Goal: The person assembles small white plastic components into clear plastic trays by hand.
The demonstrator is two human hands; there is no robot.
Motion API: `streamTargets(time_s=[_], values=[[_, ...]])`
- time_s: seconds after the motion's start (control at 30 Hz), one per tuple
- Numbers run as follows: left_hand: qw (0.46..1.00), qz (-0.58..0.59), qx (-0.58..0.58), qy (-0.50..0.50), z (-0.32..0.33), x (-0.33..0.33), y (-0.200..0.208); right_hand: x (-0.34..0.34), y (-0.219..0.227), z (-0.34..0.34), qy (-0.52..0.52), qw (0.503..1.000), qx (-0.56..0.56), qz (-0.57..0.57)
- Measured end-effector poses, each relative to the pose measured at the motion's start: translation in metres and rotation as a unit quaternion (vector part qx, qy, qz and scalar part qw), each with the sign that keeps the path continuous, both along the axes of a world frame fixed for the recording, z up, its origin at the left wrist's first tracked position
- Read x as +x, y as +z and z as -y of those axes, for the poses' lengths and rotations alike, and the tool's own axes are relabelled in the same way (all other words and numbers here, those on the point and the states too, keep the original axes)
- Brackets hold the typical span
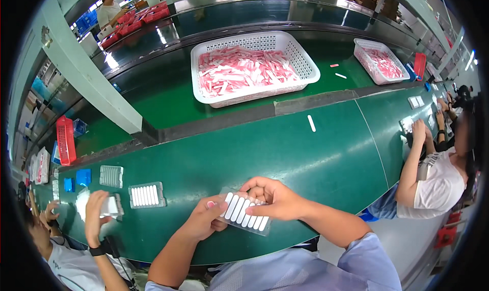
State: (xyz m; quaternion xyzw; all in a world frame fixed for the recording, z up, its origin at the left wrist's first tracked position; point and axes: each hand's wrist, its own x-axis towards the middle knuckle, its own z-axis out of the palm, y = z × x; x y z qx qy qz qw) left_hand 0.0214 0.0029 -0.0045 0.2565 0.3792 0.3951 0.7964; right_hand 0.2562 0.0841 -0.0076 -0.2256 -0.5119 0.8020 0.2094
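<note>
Clear plastic forms the shallow tray [261, 232] held between the person's two hands over the green tabletop [326, 158], its white strips [238, 209] lying side by side. From where I stand, the left hand [205, 217] is partly closed on the tray's left end, thumb above and fingers curled under, while the right hand [279, 200] is half curled at the far edge with its thumb across the strips. Beyond lies one loose white piece [311, 123], and farther back stands a white basket [298, 56] heaped with pink and white pieces [244, 69].
</note>
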Motion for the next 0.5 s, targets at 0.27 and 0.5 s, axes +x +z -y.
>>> streamTargets(time_s=[0.27, 0.5], values=[[0.999, 0.012, -0.028, 0.043, -0.003, 0.002, 0.003, 0.011, 0.001, -0.007, -0.075, 0.995, -0.037, -0.055], [0.994, 0.078, -0.046, 0.067, -0.006, -0.014, 0.009, 0.009, 0.03, -0.009, -0.005, 0.805, 0.581, 0.121]])
